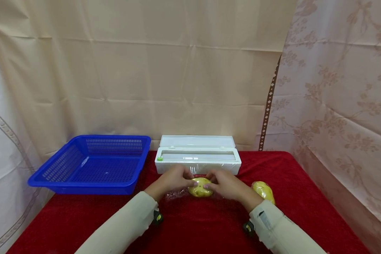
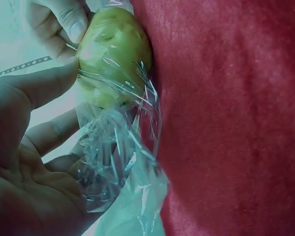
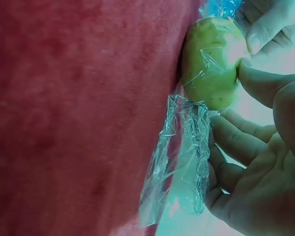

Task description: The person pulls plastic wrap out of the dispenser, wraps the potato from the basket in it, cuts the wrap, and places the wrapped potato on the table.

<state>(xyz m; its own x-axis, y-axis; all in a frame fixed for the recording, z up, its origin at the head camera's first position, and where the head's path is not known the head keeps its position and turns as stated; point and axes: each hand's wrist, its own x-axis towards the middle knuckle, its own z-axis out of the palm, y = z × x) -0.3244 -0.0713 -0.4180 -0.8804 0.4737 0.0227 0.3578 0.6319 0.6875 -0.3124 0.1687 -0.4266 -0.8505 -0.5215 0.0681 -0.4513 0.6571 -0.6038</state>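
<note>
A yellow potato (image 1: pixel 199 190) in clear plastic wrap lies on the red cloth between both hands. My left hand (image 1: pixel 177 179) holds its left end, with the thumb (image 2: pixel 54 83) on the film over the potato and the other fingers behind. From the other side, my right hand (image 1: pixel 227 185) holds it the same way, its thumb (image 3: pixel 263 84) on the potato's surface. Loose, crumpled plastic wrap (image 2: pixel 115 157) trails from the left end. Another crumpled tail of plastic wrap (image 3: pixel 184 157) hangs from the right end, beside the right fingers.
Just behind the hands stands a white cling film dispenser (image 1: pixel 195 168) with its lid raised. A blue plastic basket (image 1: pixel 92 189) sits at the left. Another film-wrapped potato (image 1: pixel 264 192) lies near the right forearm. Curtains hang behind the red-covered table (image 1: pixel 203 229).
</note>
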